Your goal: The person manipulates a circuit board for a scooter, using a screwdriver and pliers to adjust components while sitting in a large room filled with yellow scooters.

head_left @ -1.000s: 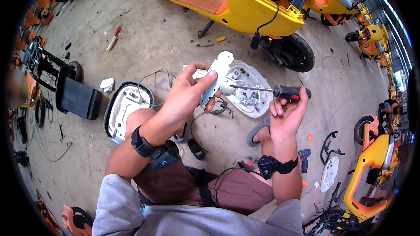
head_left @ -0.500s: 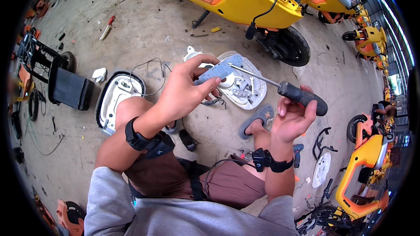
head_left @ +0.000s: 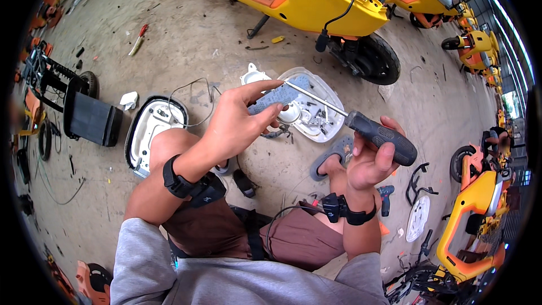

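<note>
My left hand (head_left: 240, 110) grips a flat, blue-grey speckled piece (head_left: 278, 100) between thumb and fingers. In my right hand (head_left: 370, 161) is a screwdriver (head_left: 381, 135) with a thick black handle, pointing up and left. Its metal shaft crosses in front of the piece, and the tip is at my left index fingertip; whether it touches the piece I cannot tell. Below lies an oval white tray-like cover (head_left: 333, 99) with small metal parts inside. A white round-ended part (head_left: 252, 73) lies beside it, partly behind the left hand.
A black-rimmed white shell (head_left: 138, 147) lies by my left knee, a cable next to it. Ahead stands a yellow scooter body (head_left: 316, 5). A red-handled tool (head_left: 138, 39) lies on the floor at left, near a black box (head_left: 93, 114). More scooters (head_left: 468, 237) stand at right.
The blue-grey piece has tilted, showing more of its flat face. My right hand and the screwdriver have shifted slightly left, the tip moving toward my left index fingertip.
</note>
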`<action>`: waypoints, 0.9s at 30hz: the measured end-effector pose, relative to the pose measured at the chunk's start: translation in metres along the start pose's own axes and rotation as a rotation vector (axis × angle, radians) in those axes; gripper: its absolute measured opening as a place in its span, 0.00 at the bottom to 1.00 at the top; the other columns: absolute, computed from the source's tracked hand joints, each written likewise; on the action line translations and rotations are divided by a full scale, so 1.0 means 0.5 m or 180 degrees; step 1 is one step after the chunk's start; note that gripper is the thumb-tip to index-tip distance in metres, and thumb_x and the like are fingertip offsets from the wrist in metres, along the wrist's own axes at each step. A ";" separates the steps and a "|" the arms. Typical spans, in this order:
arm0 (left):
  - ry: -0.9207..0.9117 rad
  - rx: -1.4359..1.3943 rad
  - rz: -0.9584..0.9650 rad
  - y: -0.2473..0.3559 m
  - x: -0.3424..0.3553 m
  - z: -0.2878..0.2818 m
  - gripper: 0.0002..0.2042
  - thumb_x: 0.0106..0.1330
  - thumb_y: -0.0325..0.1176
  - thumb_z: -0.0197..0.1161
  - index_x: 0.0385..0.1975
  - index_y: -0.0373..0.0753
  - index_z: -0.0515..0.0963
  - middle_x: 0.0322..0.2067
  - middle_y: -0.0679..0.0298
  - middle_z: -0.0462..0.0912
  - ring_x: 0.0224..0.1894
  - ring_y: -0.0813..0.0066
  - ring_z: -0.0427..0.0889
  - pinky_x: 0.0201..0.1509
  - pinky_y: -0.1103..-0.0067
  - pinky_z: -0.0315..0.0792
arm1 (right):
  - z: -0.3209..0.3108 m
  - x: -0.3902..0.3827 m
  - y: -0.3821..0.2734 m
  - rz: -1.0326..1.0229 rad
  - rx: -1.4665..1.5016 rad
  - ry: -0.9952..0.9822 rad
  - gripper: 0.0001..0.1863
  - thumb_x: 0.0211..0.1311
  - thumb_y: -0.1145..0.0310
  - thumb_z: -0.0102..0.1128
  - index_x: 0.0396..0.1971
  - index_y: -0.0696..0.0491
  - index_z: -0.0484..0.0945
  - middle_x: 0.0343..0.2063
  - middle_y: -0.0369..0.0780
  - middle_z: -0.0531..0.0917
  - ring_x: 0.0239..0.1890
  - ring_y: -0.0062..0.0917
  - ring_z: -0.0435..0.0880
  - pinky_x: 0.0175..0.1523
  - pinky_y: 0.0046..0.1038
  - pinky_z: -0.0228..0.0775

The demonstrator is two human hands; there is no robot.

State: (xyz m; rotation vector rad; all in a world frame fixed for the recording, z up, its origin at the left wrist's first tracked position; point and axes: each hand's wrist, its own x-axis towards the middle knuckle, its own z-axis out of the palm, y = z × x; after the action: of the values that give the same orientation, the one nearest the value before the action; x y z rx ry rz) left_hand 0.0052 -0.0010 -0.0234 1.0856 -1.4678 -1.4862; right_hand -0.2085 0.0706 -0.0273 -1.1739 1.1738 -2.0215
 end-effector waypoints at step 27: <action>0.0116 0.0198 0.0081 0.005 -0.004 0.000 0.18 0.61 0.26 0.61 0.52 0.31 0.75 0.29 0.57 0.84 0.26 0.81 0.81 0.28 0.83 0.74 | -0.005 -0.006 0.004 -0.0312 -0.0227 -0.0314 0.33 0.58 0.48 0.61 0.50 0.61 0.68 0.28 0.42 0.78 0.16 0.15 0.71 0.18 0.15 0.60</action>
State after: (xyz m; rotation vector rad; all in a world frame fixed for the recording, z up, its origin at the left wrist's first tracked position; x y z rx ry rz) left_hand 0.0057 0.0008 -0.0211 1.1212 -1.5060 -1.4043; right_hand -0.2091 0.0730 -0.0307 -1.3748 1.1689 -1.9823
